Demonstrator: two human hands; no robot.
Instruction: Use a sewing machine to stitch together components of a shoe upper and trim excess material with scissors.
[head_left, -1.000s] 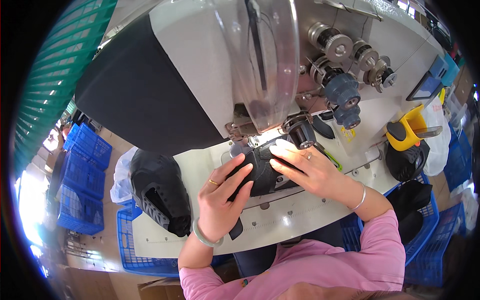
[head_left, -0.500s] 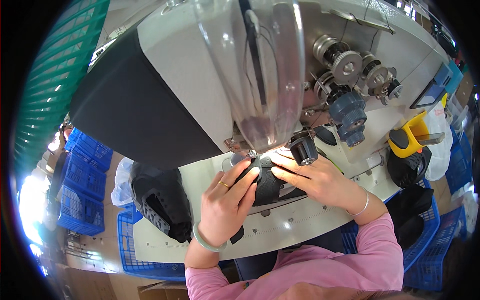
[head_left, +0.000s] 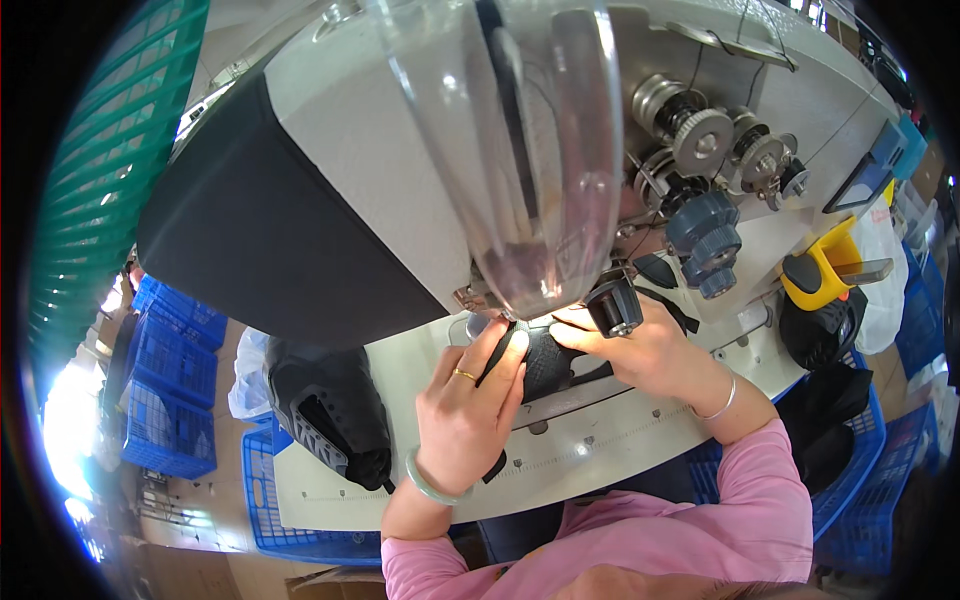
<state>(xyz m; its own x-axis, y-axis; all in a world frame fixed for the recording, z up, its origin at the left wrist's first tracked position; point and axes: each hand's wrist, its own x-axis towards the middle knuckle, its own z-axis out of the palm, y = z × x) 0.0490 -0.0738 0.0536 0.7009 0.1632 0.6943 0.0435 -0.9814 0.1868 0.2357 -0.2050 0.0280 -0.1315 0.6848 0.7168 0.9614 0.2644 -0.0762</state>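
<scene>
Under the head of a sewing machine (head_left: 350,170) lies a black textured shoe upper (head_left: 548,366), on the pale machine bed. My left hand (head_left: 470,395) presses its left side, fingers stretched forward and pinched together on the black material near the needle. From the right, my right hand (head_left: 645,348) grips the other side, its thumb and fingertips close to the needle area. A clear plastic guard (head_left: 510,170) and a dark machine part (head_left: 613,307) hide the needle and some fingertips. Black material also shows beyond my right hand.
A black shoe upper (head_left: 328,412) lies at the table's left. Right of the machine are a yellow holder (head_left: 832,265) and another dark shoe (head_left: 815,330). Thread tension dials (head_left: 700,140) jut out above my right hand. Blue crates (head_left: 170,425) stand at the left.
Both hands and the shoe upper have shifted slightly under the machine head, and less of the upper shows between my hands. The whole view has moved a little. Both hands keep their hold.
</scene>
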